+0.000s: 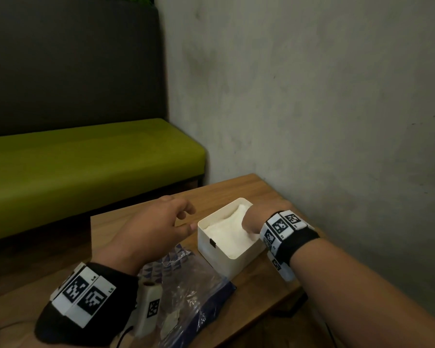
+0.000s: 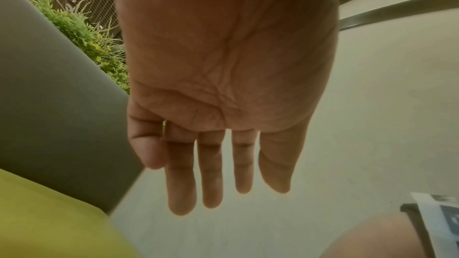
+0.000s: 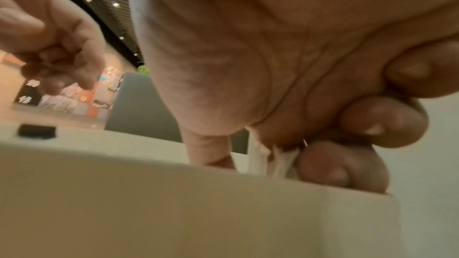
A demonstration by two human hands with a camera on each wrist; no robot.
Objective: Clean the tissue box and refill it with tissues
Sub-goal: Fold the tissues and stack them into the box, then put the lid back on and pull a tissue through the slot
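Observation:
A white lidless tissue box (image 1: 220, 257) stands on the wooden table (image 1: 259, 300), with a stack of white tissues (image 1: 224, 231) inside it. My right hand (image 1: 264, 213) reaches down into the box's far right side. In the right wrist view its fingers (image 3: 372, 123) curl in and pinch a fold of tissues (image 3: 261, 160) just above the box wall (image 3: 174, 203). My left hand (image 1: 161, 222) hovers just left of the box, touching nothing. Its fingers (image 2: 211, 174) hang relaxed and nearly straight, holding nothing.
A crumpled clear plastic tissue wrapper (image 1: 186, 292) with blue print lies on the table in front of the box. A grey wall (image 1: 312, 109) runs along the table's right side. A green bench (image 1: 86, 167) with a dark backrest stands beyond the table.

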